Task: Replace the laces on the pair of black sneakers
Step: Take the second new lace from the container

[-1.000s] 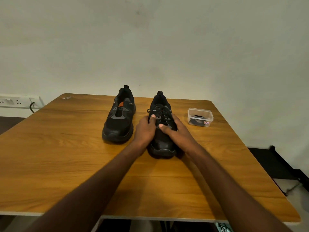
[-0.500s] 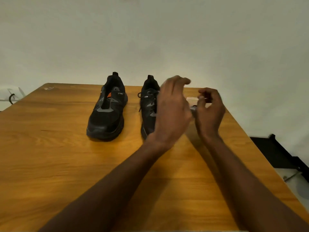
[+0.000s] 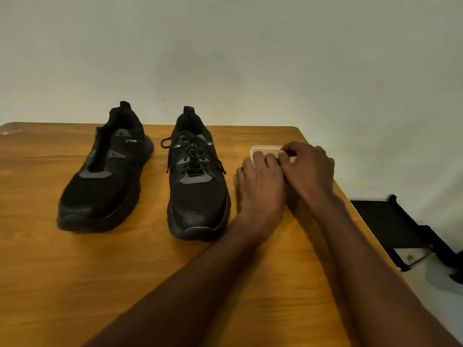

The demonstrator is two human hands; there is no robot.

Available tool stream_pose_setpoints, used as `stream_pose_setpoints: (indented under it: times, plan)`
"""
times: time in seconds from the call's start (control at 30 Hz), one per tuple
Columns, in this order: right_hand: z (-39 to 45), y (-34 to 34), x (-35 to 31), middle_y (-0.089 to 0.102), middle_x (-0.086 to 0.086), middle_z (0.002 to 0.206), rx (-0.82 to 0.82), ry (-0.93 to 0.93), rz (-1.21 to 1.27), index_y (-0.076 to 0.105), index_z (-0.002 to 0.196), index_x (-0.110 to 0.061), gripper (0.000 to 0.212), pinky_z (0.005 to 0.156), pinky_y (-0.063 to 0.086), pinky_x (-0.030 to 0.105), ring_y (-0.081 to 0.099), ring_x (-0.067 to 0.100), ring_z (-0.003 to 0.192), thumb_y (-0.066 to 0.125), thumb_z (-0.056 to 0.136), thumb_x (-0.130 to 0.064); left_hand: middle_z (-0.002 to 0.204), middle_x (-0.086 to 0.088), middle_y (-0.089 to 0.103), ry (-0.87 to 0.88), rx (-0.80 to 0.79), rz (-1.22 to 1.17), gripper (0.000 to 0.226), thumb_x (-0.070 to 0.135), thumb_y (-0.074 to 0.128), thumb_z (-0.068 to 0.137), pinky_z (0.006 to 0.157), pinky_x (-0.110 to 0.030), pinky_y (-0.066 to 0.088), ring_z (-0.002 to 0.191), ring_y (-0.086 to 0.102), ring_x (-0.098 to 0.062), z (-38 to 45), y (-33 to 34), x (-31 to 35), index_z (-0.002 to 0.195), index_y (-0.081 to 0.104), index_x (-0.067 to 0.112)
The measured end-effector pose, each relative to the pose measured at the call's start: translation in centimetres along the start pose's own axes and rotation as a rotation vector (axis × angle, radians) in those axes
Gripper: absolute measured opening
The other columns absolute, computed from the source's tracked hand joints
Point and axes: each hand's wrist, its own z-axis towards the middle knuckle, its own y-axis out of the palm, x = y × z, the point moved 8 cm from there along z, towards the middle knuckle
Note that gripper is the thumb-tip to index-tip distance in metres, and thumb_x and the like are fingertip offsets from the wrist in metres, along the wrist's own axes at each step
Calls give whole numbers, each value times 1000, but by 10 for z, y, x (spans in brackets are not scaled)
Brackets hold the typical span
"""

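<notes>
Both hands (image 3: 288,176) grip the container (image 3: 265,149) beside the laced sneaker (image 3: 196,181).

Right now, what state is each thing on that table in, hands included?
Left sneaker: upright, no lace, toe toward the camera.
Right sneaker: upright, laced, lace ends loose.
Clear plastic container: on the table, mostly covered by both hands; lid state hidden.
Left hand: resting on the container, fingers curled over its near edge.
Right hand: fingers curled on the container's top.
Wooden table: bearing all these.
</notes>
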Motion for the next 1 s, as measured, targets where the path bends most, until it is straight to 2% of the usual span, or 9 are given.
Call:
stream_pose_setpoints:
  times: [0.07,0.17,0.33,0.5,0.67,0.73,0.83,0.93,1.0]
  plan:
    - [-1,0,-4,76,-3,114,-17,11,-29,74,121,-26,30,100,40,43,64,24,111,54,102,-39,126,-8,53,2,91,-105,44,14,64,89,99,-40,48,113,52,-25,3,-3,-10,130,47,13]
    - [0,-2,-6,76,-1,112,-76,64,-43,74,118,-26,30,99,40,44,65,24,109,58,97,-37,120,-3,54,9,126,-150,43,12,64,85,95,-39,49,105,52,-21,2,-2,-14,125,48,16]
    - [-6,0,-11,71,4,110,-221,139,-163,71,116,-20,30,96,43,45,62,27,105,53,99,-39,135,-8,53,19,133,-197,54,5,57,87,104,-40,47,117,52,-25,-4,-2,-11,139,44,10]
    - [-4,6,-6,72,3,112,-311,217,-15,73,115,-23,30,97,51,46,64,27,103,58,96,-40,148,-12,47,-37,75,-226,82,4,64,85,113,-42,43,131,47,-28,-3,-1,-12,156,25,5]
    - [-3,17,-2,69,2,81,-451,220,7,68,77,-22,43,92,55,49,65,26,86,56,97,-59,151,-11,43,-22,53,-219,86,7,69,84,111,-39,44,128,48,-27,-2,0,-11,157,25,5]
    - [-2,19,-1,72,-1,81,-430,195,118,74,79,-23,36,89,57,47,67,22,85,60,99,-49,148,-11,47,-39,70,-230,87,9,71,85,108,-40,46,125,50,-27,-2,-1,-12,157,23,6]
    - [-2,11,-3,76,-3,93,-342,169,366,81,89,-20,21,76,53,29,69,15,91,65,101,-29,142,-11,53,-70,105,-249,90,9,73,86,105,-42,49,124,51,-27,-2,-4,-16,158,18,9]
    - [4,-9,-3,75,-4,92,-92,160,612,78,90,-16,25,74,47,25,69,9,89,61,104,-28,144,-11,51,-64,127,-209,81,12,69,87,109,-42,45,128,50,-27,-3,-7,-16,155,25,9]
    - [7,-17,1,72,-7,82,10,216,870,74,89,-18,27,68,45,23,64,2,74,57,106,-30,142,-8,51,-73,140,-141,78,22,68,86,109,-45,41,128,50,-27,-5,-12,-15,153,29,13]
